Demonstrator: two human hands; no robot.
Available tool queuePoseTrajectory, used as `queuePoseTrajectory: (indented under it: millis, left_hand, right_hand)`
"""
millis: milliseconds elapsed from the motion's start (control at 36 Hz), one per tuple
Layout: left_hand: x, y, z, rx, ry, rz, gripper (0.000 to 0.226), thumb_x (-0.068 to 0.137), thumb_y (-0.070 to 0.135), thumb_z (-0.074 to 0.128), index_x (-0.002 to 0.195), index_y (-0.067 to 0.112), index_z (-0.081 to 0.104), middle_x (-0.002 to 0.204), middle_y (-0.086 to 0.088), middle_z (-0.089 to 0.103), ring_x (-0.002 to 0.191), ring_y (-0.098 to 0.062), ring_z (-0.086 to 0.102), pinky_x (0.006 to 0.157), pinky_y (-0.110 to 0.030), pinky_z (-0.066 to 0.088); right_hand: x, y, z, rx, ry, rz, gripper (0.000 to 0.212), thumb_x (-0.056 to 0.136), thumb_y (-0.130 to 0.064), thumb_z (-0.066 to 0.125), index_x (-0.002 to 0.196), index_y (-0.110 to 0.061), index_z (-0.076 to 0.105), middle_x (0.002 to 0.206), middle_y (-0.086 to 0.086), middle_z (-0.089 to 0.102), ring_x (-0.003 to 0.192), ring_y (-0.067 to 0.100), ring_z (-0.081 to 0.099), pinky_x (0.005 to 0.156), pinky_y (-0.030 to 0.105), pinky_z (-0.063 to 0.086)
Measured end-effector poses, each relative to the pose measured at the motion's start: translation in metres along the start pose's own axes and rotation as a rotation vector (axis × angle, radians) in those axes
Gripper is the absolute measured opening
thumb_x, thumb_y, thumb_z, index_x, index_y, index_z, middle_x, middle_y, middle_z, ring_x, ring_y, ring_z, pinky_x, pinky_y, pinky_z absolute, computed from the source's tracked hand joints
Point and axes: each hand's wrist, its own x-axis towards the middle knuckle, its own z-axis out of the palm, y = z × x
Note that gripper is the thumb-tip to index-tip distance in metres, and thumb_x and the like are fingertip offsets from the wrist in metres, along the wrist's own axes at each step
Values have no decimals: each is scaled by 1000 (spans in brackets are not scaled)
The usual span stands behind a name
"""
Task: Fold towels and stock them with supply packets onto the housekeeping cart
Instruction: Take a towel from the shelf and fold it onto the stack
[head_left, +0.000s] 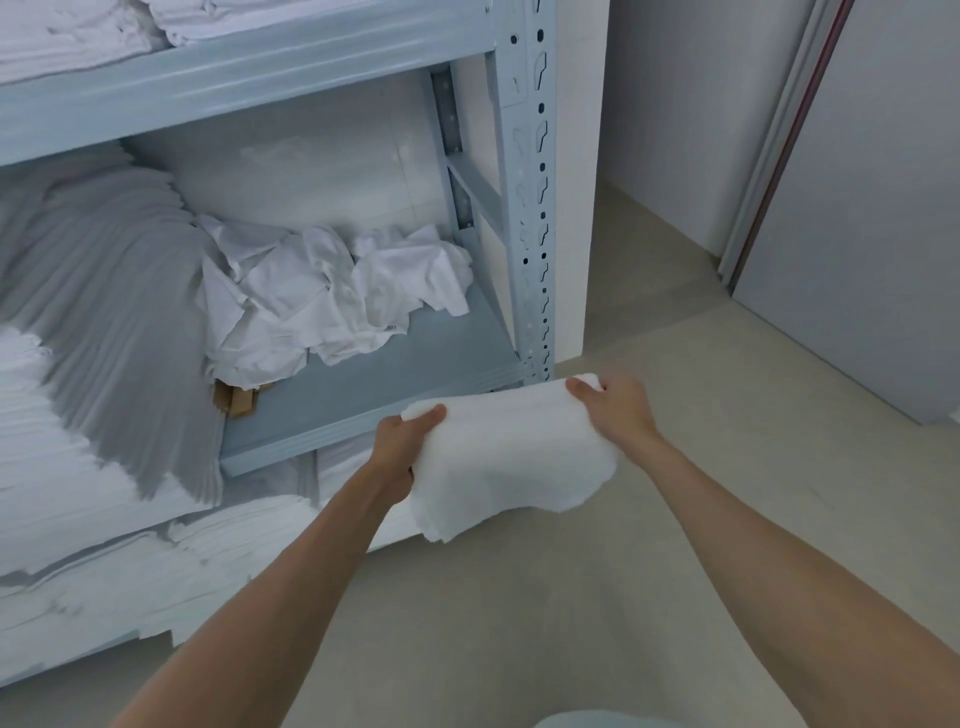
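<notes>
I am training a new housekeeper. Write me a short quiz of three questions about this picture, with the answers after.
1. True or false: both hands hold the white towel.
2. Where does the crumpled white cloth lie?
A. on the floor
B. on the middle shelf of the rack
C. over the person's arm
3. Fill in: the towel hangs in the air in front of the shelf's ____ edge.

Key
1. True: the left hand grips one upper corner, the right hand the other.
2. B
3. front
</notes>
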Motion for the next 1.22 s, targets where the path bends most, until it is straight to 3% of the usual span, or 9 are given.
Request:
queuePoseTrajectory:
  millis: [111, 167, 250, 444, 611, 861, 972, 1083, 1222]
  left_hand:
    - [6, 3, -1, 50, 90, 7, 39, 67, 28, 92, 88, 4, 70, 85, -8, 75, 74, -26, 71, 63, -32, 56]
    - [7, 3, -1, 91, 114, 23, 37, 67, 29, 92, 84, 5, 69, 85, -7, 74, 75, -26, 70, 63, -32, 56]
    - [10, 5, 0, 147, 145, 83, 41, 73, 28, 88, 101, 8, 66, 102, -7, 70, 85, -24, 66, 63, -31, 49]
    - [5, 18, -4, 225, -93, 113, 24, 84, 10, 77, 108, 16, 75, 116, -13, 70, 87, -25, 65, 82, -34, 50]
    - [-2, 18, 1, 559, -251, 171, 64, 69, 0, 87, 128, 6, 65, 125, -8, 63, 101, -18, 62, 96, -29, 46]
    - [0, -1, 16, 1042, -70, 425, 56, 73, 9, 87, 124, 5, 66, 123, -15, 37, 111, -32, 45, 92, -23, 38]
    - [1, 6, 8, 1152, -20, 458, 39, 79, 33, 83, 112, 14, 74, 125, -9, 45, 124, -30, 36, 104, -38, 31]
    - [-3, 27, -9, 961, -131, 390, 20, 80, 33, 82, 79, 16, 71, 85, -3, 66, 93, -29, 60, 80, -37, 46]
    - [-16, 63, -27, 394, -181, 284, 41, 70, 23, 88, 103, 4, 73, 102, -14, 76, 93, -29, 73, 82, -40, 57]
  right_hand:
    - [8, -8, 0, -56, 55, -32, 45, 89, -39, 68, 58, -13, 48, 61, 1, 51, 60, 24, 50, 51, 29, 31]
    - [12, -10, 0, -57, 28, -5, 36, 88, -40, 69, 96, -5, 67, 94, 8, 64, 89, 27, 60, 68, 28, 41]
    - [18, -10, 0, -29, -40, 85, 68, 85, -46, 72, 134, -6, 48, 131, 8, 53, 118, 26, 54, 84, 28, 41]
    - [15, -5, -2, -3, -346, 98, 79, 68, -42, 88, 134, -12, 55, 136, 6, 54, 124, 23, 54, 109, 38, 42]
    - [13, -12, -3, -529, -480, -111, 85, 70, -22, 88, 141, -27, 42, 138, 11, 31, 109, 25, 44, 97, 37, 47]
    - [6, -10, 2, -723, -404, -272, 68, 81, -3, 74, 141, -22, 46, 152, 8, 13, 135, 33, 23, 103, 40, 43]
    - [4, -13, -2, -828, -401, -327, 34, 89, -17, 68, 122, -13, 58, 133, 12, 48, 122, 33, 44, 93, 33, 41]
    - [8, -26, -19, -716, -337, -309, 22, 86, -32, 73, 100, -17, 64, 105, 7, 64, 100, 26, 56, 76, 31, 42]
    - [15, -57, -41, -309, -405, -224, 31, 77, -34, 83, 95, -12, 70, 89, -1, 67, 80, 15, 62, 67, 27, 47]
